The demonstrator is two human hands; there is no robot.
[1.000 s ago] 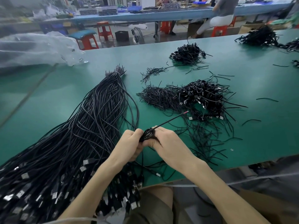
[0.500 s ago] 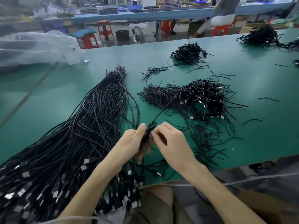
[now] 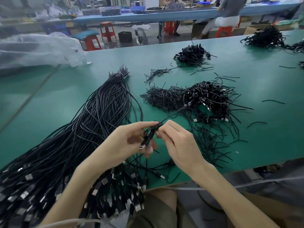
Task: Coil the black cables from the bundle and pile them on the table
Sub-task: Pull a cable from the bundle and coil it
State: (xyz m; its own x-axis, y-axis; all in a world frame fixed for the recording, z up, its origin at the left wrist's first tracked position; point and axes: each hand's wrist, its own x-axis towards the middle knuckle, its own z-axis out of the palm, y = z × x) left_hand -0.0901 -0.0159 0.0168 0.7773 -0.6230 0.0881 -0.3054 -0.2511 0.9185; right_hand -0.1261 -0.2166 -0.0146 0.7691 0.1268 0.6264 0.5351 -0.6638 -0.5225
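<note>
matt green table, glossy black rubbery cables with shiny metal plugs, crinkled clear plastic sheet.

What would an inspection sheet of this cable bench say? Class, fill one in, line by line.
Surface: green table.
Job's things: long bundle on the left; coiled pile mid-table; far pile behind it.
Clutter: loose strands scattered on the right; plastic bag far left.
Hands: left hand holds a small coil; right hand pinches it.
Cables: one free end sticks out of the coil toward the pile.
Surroundings: red stools, blue bench, seated person behind.
</note>
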